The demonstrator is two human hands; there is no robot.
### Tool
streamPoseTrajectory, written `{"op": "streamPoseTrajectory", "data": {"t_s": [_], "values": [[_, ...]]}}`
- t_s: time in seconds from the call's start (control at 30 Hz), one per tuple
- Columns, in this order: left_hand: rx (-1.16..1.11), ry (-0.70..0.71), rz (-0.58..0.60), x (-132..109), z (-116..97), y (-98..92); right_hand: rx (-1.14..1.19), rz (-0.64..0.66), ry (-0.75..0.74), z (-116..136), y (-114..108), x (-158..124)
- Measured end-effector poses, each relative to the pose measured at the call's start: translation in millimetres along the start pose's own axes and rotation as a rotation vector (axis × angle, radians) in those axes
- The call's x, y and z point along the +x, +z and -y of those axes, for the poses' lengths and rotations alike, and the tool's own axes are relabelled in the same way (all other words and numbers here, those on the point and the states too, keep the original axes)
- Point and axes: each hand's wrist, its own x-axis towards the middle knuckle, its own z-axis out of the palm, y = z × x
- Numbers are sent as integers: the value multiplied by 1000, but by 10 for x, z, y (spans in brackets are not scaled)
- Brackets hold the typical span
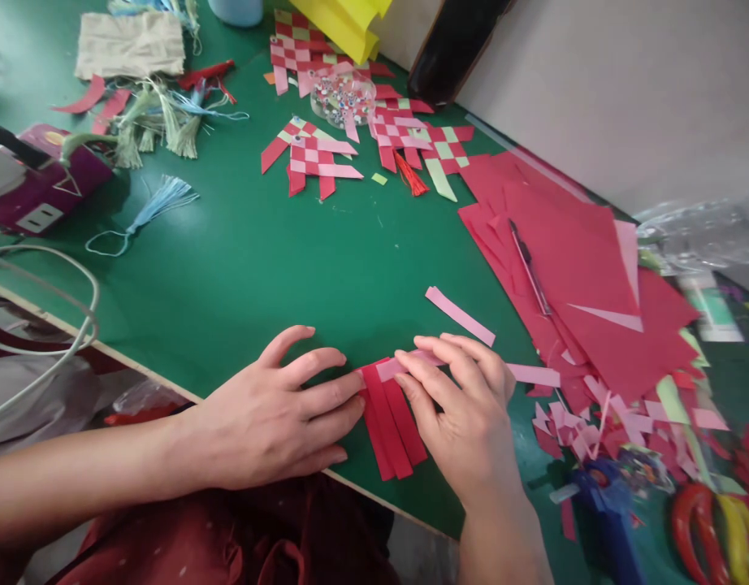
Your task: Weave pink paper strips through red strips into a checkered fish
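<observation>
My left hand [289,410] lies with fingers spread, its fingertips against the left edge of several red paper strips [391,431] set side by side near the table's front edge. My right hand [465,414] pinches a pink paper strip [387,369] across their upper ends. A pink length [536,374] sticks out to the right of that hand; whether it belongs to the same strip is hidden. Just beyond the hand, another pink strip [460,315] rests on the green table [253,276].
Woven paper fish [317,158] and a dish of googly eyes [343,96] lie at the back. Red paper sheets [587,268] with a pen [529,266] spread to the right, above paper scraps [594,422] and scissors [697,528]. Tassels [149,207] and a purple power strip [51,183] are left.
</observation>
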Motion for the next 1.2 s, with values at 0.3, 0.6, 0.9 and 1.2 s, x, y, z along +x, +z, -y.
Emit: {"op": "streamPoseTrajectory", "data": {"t_s": [0.3, 0.6, 0.9, 1.2], "values": [[24, 15, -30, -10, 1, 26, 0, 56, -31, 15, 50, -5], [-9, 18, -9, -17, -3, 22, 42, 46, 10, 9, 78, -12], [72, 19, 78, 39, -16, 5, 28, 37, 27, 50, 76, -18], [110, 67, 33, 121, -9, 6, -82, -148, 245, -626, -377, -349]]}}
